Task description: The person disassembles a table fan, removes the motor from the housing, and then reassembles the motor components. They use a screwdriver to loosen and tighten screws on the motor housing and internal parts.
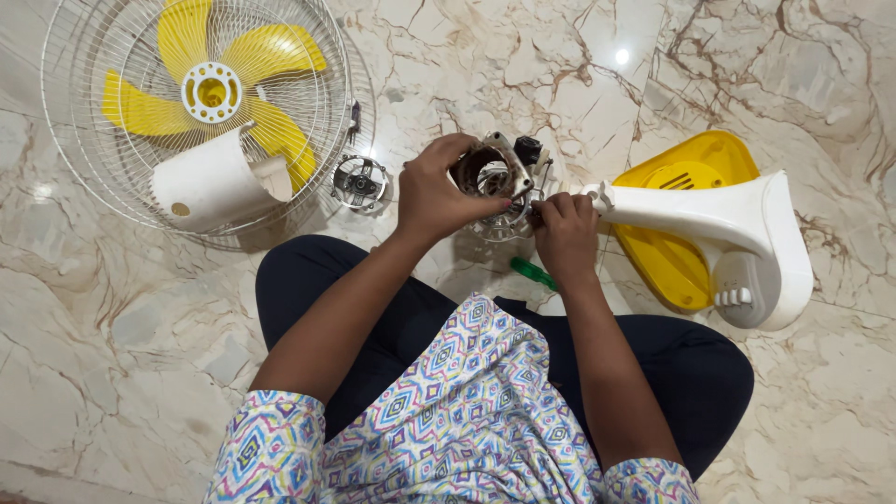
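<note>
Disassembly looks well along: fan guard with blades point(201, 103) lies off at upper left; left hand point(437, 191) clamps the bared motor point(493, 174); right hand point(565, 233) pinches closed at its side, wiring apparently still attached

Head view, steeply down, probably close.

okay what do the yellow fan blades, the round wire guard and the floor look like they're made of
The yellow fan blades look like smooth moulded plastic: even colour, soft sheen. The round white wire guard seems to be thin metal wire, painted or coated white, though the coating hides the metal. The cream floor with brown veins looks like polished marble or marble-look tile, since it mirrors a lamp.
</note>
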